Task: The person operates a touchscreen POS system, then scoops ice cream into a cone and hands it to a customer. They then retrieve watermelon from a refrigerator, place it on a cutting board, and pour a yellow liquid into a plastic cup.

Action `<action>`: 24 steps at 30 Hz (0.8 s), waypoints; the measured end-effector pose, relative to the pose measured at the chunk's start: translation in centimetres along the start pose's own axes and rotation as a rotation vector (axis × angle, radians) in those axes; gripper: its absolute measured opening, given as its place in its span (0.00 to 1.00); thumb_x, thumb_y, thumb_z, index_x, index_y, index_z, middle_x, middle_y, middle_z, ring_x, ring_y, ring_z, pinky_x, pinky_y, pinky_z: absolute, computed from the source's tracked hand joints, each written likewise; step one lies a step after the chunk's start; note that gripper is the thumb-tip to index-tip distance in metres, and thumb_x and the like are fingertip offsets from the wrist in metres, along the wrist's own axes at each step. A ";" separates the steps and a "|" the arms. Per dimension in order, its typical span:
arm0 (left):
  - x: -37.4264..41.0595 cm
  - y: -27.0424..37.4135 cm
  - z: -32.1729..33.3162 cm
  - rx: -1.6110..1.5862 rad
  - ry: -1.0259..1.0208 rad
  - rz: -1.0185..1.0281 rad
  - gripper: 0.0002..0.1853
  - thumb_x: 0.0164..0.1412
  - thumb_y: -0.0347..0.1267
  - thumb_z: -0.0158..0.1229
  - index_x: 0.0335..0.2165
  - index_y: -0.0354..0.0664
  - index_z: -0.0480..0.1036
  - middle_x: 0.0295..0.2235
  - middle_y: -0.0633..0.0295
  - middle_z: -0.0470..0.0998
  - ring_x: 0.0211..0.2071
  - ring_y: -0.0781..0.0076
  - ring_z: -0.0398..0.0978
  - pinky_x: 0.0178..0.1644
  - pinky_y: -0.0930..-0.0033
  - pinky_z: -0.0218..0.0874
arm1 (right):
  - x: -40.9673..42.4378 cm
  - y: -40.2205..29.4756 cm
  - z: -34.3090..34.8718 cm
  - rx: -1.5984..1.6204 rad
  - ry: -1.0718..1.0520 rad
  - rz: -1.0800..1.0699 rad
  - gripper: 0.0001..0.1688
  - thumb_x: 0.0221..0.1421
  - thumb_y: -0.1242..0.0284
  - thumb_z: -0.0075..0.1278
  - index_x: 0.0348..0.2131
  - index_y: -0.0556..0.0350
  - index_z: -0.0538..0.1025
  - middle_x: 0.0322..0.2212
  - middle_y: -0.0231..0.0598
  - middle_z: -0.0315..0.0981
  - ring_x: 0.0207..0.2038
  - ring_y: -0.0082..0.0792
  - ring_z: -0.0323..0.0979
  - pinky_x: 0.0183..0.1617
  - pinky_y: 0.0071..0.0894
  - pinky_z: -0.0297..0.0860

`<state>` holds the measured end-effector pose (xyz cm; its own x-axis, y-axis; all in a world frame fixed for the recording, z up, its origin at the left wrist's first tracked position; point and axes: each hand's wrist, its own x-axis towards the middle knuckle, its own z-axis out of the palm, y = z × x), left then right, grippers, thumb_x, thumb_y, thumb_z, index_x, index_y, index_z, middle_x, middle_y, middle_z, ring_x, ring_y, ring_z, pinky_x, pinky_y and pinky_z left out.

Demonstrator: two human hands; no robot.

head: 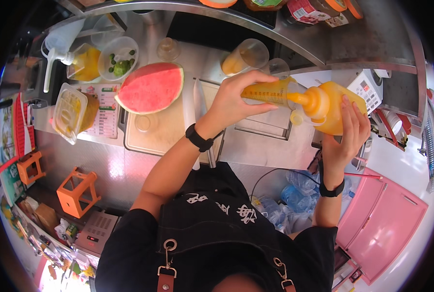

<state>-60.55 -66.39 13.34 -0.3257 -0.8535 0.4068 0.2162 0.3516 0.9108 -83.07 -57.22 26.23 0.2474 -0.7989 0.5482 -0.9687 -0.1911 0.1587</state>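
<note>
My left hand (235, 96) is wrapped around a clear graduated measuring cup (268, 93), which is tilted and holds orange-yellow liquid. In my right hand (348, 127) is a plastic bottle (339, 106) full of similar liquid. The bottle's spout points into the cup's mouth, and the bottle's opened cap (296, 118) hangs beside it. Left of my left hand, a long knife (200, 98) lies across a cutting board (151, 140). A cut piece of watermelon (153, 87) rests over the board's far edge, red flesh up.
Behind the cup stands a clear container (246, 56) with orange contents. Further left are a bowl (118, 58) with small green fruit, a pump jug (83, 62) and a lidded plastic tub (71, 113). A metal shelf (311, 51) overhangs the counter's back. A keypad machine (364, 89) stands at right.
</note>
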 end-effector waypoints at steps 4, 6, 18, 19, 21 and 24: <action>0.0 -0.2 0.2 -0.028 0.011 0.002 0.28 0.44 0.27 0.76 0.46 0.39 0.76 0.46 0.59 0.81 0.46 0.68 0.79 0.52 0.69 0.69 | 0.2 -0.1 0.0 0.009 0.000 0.002 0.35 0.38 0.85 0.66 0.49 0.52 0.77 0.51 0.34 0.78 0.56 0.41 0.70 0.64 0.50 0.58; -0.1 -0.2 0.2 -0.042 0.012 -0.003 0.28 0.44 0.27 0.76 0.46 0.39 0.76 0.46 0.59 0.81 0.46 0.68 0.79 0.53 0.69 0.69 | 0.1 -0.1 0.0 0.008 -0.004 0.005 0.34 0.38 0.85 0.66 0.49 0.52 0.78 0.50 0.34 0.79 0.56 0.41 0.71 0.64 0.49 0.58; -0.3 0.4 1.1 -0.166 0.030 -0.103 0.30 0.46 0.26 0.76 0.49 0.40 0.73 0.48 0.58 0.79 0.50 0.69 0.77 0.55 0.68 0.66 | 0.3 -0.6 0.3 0.137 -0.045 0.117 0.39 0.37 0.85 0.67 0.52 0.54 0.74 0.52 0.40 0.76 0.55 0.44 0.71 0.62 0.42 0.62; -0.5 0.1 1.5 -0.238 0.050 -0.127 0.31 0.47 0.26 0.75 0.50 0.39 0.71 0.48 0.58 0.79 0.50 0.69 0.76 0.55 0.68 0.66 | 0.2 -0.8 0.6 0.229 -0.038 0.163 0.40 0.38 0.85 0.68 0.53 0.55 0.73 0.52 0.41 0.75 0.54 0.44 0.71 0.61 0.41 0.63; -1.1 -0.2 2.4 -0.378 0.087 -0.184 0.31 0.49 0.25 0.73 0.51 0.39 0.68 0.49 0.57 0.78 0.50 0.68 0.76 0.55 0.67 0.66 | -0.5 -1.3 1.7 0.414 -0.024 0.254 0.41 0.38 0.84 0.69 0.54 0.56 0.71 0.53 0.44 0.73 0.54 0.44 0.72 0.61 0.39 0.64; -1.6 0.0 3.6 -0.595 0.144 -0.331 0.30 0.54 0.25 0.70 0.53 0.38 0.64 0.49 0.54 0.77 0.51 0.66 0.76 0.54 0.66 0.68 | -2.3 -1.5 3.3 0.626 -0.095 0.499 0.46 0.39 0.80 0.71 0.56 0.58 0.65 0.54 0.44 0.70 0.56 0.38 0.69 0.64 0.40 0.62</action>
<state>-63.38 -63.68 12.91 -0.3446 -0.9366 0.0635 0.6079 -0.1711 0.7754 -82.27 -56.99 22.05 -0.1934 -0.9141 0.3565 -0.8042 -0.0605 -0.5913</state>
